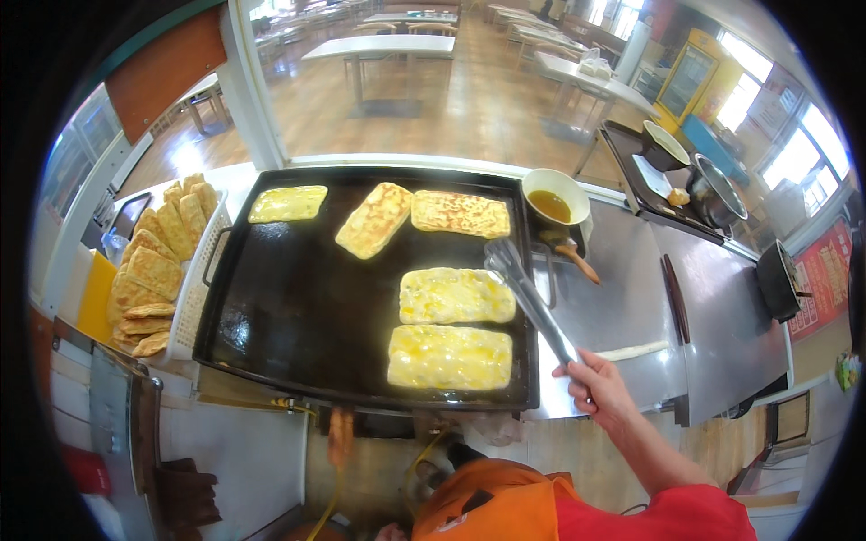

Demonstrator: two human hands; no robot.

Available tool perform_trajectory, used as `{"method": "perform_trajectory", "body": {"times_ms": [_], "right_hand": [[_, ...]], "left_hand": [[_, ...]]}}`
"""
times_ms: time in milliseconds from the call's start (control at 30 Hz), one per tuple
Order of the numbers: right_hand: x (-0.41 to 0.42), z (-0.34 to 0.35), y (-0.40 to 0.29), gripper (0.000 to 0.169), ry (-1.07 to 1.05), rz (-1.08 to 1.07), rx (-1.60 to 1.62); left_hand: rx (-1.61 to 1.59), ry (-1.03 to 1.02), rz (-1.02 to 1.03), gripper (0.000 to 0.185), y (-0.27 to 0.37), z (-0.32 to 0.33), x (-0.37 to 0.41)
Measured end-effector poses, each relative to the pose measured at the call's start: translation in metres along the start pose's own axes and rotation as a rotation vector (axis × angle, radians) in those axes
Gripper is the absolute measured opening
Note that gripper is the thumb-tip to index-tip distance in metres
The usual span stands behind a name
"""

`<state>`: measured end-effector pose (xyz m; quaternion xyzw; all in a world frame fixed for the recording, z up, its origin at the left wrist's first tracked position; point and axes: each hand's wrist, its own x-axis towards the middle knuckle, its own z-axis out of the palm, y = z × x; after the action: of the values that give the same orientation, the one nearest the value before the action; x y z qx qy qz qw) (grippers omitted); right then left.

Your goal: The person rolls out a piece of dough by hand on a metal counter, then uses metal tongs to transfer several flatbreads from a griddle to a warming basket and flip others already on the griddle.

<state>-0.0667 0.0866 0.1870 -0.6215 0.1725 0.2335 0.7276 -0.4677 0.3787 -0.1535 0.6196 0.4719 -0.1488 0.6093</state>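
Note:
My right hand (595, 387) grips the handle end of metal tongs (541, 308). Their tips hover by the right side of a black flat griddle (291, 318), beside two pale, glossy rectangular flatbreads, an upper one (457, 295) and a lower one (450, 357). Two browned flatbreads lie toward the back, one tilted (374, 220) and one straight (460, 214). A smaller yellow piece (288, 203) sits in the back left corner. Only a sliver of my left hand (391, 533) shows at the bottom edge, low by my orange apron (487, 504); whether it holds anything is hidden.
Left of the griddle, a white plastic basket (193, 297) holds several browned flatbreads. A bowl of oil (551, 203) and a wooden-handled brush (578, 262) stand at right. Dark sticks (675, 297) and a dough strip (634, 350) lie on the steel counter (616, 284).

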Motion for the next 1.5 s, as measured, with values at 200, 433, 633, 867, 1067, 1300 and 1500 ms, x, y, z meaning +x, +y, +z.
{"method": "perform_trajectory", "body": {"times_ms": [200, 433, 633, 867, 1067, 1300, 1500], "right_hand": [[-0.071, 0.001, 0.020, 0.022, 0.105, 0.244, 0.299], [-0.064, -0.001, 0.030, 0.021, 0.062, 0.290, 0.450], [-0.065, 0.012, 0.046, 0.020, 0.043, 0.246, 0.345], [-0.009, 0.048, 0.079, 0.021, 0.005, 0.115, 0.442], [-0.018, 0.064, 0.075, 0.042, 0.028, -0.147, 0.301], [-0.020, 0.069, 0.048, 0.053, 0.058, -0.472, -0.273], [-0.004, 0.026, 0.068, 0.055, 0.061, -0.686, -0.856]], "left_hand": [[-0.048, -0.027, 0.039, 0.021, 0.001, -0.012, 0.023], [-0.016, -0.006, 0.097, 0.020, -0.003, -0.027, 0.020], [0.162, 0.108, 0.046, 0.022, -0.011, -0.037, -0.015], [0.094, 0.075, 0.038, 0.023, -0.024, -0.032, -0.024], [0.054, 0.095, 0.045, 0.023, -0.030, -0.037, -0.023], [0.025, 0.088, 0.037, 0.024, -0.028, -0.032, -0.018], [0.033, 0.080, 0.031, 0.024, -0.021, -0.030, -0.017]]}}
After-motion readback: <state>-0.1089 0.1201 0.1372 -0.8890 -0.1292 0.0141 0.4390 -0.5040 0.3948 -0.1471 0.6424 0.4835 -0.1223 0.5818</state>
